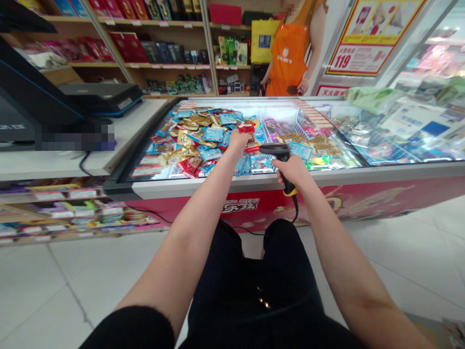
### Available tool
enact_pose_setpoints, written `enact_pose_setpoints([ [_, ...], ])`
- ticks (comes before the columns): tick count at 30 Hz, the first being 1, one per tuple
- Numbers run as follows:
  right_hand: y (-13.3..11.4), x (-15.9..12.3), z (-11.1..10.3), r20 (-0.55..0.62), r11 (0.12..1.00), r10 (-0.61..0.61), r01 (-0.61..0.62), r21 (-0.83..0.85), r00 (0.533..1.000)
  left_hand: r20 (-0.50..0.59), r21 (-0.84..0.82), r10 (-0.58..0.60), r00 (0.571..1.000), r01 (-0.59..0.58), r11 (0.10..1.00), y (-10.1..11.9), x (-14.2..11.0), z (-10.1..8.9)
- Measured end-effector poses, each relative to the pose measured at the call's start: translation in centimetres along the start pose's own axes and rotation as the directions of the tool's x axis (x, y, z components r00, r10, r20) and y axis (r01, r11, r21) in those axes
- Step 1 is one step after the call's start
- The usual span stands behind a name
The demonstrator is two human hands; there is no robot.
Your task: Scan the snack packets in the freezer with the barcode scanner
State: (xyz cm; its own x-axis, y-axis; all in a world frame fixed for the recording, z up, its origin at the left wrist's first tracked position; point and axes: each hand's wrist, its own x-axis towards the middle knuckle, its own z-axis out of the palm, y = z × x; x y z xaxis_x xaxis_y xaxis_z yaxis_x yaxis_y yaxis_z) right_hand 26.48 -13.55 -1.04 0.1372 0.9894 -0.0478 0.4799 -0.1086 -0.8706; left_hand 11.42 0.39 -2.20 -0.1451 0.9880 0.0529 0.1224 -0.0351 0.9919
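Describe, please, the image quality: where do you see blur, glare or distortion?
Head view: barcode scanner fairly clear, fine print on the packets too soft to read; head view: white package at right smeared; head view: bright glints near the front rim of the chest freezer; head view: shelf dividers tilt, suggesting wide-angle distortion.

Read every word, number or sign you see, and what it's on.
"119", under what looks like "火警电话": large yellow-and-red rectangular wall poster.
"灭火器", rest unclear: small red-bordered sign below.
Too small, blurred or cut off: all else, including orange cloth apron, pinkish-red freezer panel, black plastic terminal, white shelf tags, shiny multicoloured packets.
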Motion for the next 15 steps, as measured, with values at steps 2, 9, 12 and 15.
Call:
enact_pose_setpoints([
  [2,0.0,0.3,0.3,-0.002,1.0,0.0,0.0,0.026,1.0,-0.03,0.006,0.045,0.999,-0.044,0.999,0.3,1.0,-1.2],
  [9,-0.5,1.2,1.4,-0.009,0.996,0.009,-0.008,0.09,1.0,-0.248,0.291,0.195,0.949,-0.119,0.949,2.9,4.0,-8.5],
  [12,-1.0,1.4,1.8,-0.004,0.995,0.027,-0.027,0.095,1.0,-0.267,0.505,0.263,0.927,-0.098,0.858,3.2,3.8,-11.5],
  [15,-1.3,1.6,2.2,0.01,0.995,0.025,-0.026,0.096,1.0,-0.23,0.676,0.257,0.938,-0.036,0.736,2.2,3.1,-13.1],
])
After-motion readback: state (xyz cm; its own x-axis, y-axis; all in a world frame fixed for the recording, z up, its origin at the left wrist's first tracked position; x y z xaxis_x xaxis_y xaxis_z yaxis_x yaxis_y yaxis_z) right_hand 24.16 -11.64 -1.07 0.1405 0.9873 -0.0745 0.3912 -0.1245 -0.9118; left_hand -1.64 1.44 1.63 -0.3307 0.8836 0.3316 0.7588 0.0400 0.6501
